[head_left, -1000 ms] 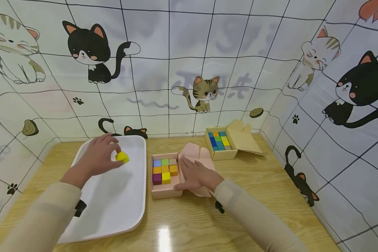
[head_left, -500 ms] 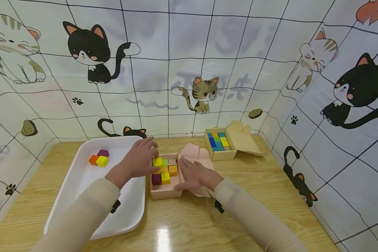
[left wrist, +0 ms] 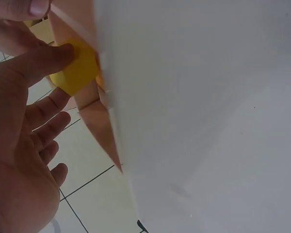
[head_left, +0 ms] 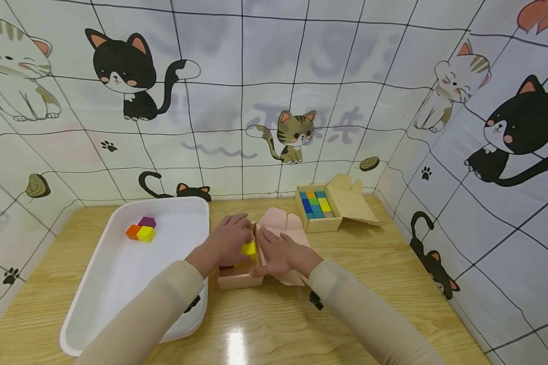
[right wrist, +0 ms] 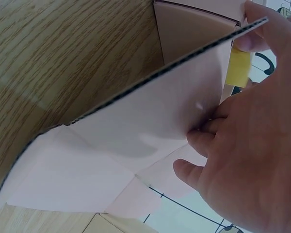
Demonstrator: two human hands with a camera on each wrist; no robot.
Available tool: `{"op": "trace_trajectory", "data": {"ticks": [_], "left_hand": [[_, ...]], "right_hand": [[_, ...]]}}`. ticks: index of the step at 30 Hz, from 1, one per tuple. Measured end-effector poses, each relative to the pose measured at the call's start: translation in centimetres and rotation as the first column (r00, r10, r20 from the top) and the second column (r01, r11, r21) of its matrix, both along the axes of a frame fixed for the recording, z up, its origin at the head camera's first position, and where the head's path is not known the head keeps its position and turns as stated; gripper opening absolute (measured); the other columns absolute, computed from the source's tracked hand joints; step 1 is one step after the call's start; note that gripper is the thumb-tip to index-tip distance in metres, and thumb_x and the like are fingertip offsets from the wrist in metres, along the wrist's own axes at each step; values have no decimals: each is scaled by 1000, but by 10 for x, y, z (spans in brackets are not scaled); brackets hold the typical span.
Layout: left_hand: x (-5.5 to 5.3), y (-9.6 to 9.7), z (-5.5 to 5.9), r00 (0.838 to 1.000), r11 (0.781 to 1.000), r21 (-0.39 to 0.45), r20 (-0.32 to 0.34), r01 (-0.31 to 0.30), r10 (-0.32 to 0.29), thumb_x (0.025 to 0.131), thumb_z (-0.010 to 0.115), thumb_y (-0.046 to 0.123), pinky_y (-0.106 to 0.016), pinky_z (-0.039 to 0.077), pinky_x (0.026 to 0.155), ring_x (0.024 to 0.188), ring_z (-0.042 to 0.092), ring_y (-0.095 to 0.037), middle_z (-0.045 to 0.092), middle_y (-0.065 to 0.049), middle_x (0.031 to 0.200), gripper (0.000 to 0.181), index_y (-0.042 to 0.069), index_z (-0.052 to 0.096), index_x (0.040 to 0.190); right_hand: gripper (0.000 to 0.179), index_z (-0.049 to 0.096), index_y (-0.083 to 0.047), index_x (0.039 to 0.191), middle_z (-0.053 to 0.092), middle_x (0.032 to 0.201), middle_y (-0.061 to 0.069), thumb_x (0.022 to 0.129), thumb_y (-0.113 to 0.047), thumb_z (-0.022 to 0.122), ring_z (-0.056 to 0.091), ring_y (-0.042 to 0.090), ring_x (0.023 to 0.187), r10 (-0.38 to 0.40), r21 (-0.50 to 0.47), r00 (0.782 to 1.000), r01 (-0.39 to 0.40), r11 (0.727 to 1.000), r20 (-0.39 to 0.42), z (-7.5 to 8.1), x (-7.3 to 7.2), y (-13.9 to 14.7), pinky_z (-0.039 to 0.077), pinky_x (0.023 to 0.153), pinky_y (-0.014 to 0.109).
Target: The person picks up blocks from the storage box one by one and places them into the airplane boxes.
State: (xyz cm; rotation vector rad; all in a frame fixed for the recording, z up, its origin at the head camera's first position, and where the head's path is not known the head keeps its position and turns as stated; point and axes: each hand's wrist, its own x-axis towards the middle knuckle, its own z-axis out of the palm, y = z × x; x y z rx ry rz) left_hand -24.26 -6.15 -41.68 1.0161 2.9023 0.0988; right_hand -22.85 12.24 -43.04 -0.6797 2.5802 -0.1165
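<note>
My left hand [head_left: 224, 241] is over the open pink cardboard box [head_left: 239, 282], hiding most of the cubes inside. Between thumb and index finger it pinches a yellow cube [left wrist: 77, 73], while the other fingers curl loosely in the left wrist view. My right hand [head_left: 285, 253] lies spread on the box's folded-back pink lid [head_left: 298, 228], its thumb reaching to the box's near right edge. In the right wrist view its fingertips rest against the lid [right wrist: 150, 107], with the yellow cube [right wrist: 238, 68] partly visible beyond the box edge.
A white tray [head_left: 114, 304] on the left holds an orange cube [head_left: 133, 232], a yellow cube [head_left: 146, 233] and a purple cube [head_left: 147, 222]. At the back right, an open tan cardboard box [head_left: 325, 225] holds several coloured cubes. Cat-patterned walls [head_left: 237, 61] enclose the table [head_left: 347, 284].
The left hand has carried a yellow cube from above the tray rightwards to over the pink box, uncovering the cubes in the tray. The right hand has stayed on the lid.
</note>
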Motion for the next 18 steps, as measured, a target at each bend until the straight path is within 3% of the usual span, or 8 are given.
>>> {"op": "trace_trajectory", "data": {"ticks": [5, 11, 18], "left_hand": [[-4, 5, -14, 1000, 998, -61, -1, -8, 8, 77, 76, 45, -46, 20, 124, 147, 28, -26, 55, -4, 135, 34, 16, 70, 93], [-5, 9, -20, 1000, 991, -136, -6, -14, 14, 80, 73, 43, -46, 19, 124, 148, 26, -26, 49, -4, 144, 33, 15, 69, 98], [-2, 13, -22, 1000, 980, -201, -20, 12, -16, 82, 70, 49, -47, 19, 124, 150, 25, -28, 37, -9, 156, 67, 9, 56, 134]], "right_hand": [[107, -4, -9, 157, -5, 166, 5, 87, -71, 48, 2, 19, 155, 2, -8, 1000, -2, 1000, -13, 0, 1, 0, 12, 125, 52], [107, -4, -10, 157, -5, 166, 4, 86, -72, 48, 1, 18, 155, 2, -20, 1000, -2, 1000, -13, 0, 3, 0, 12, 125, 53], [108, -4, -10, 157, -5, 166, 3, 86, -74, 46, 1, 17, 154, 5, -11, 1000, -5, 1000, -27, -1, 2, 1, 13, 125, 51]]}}
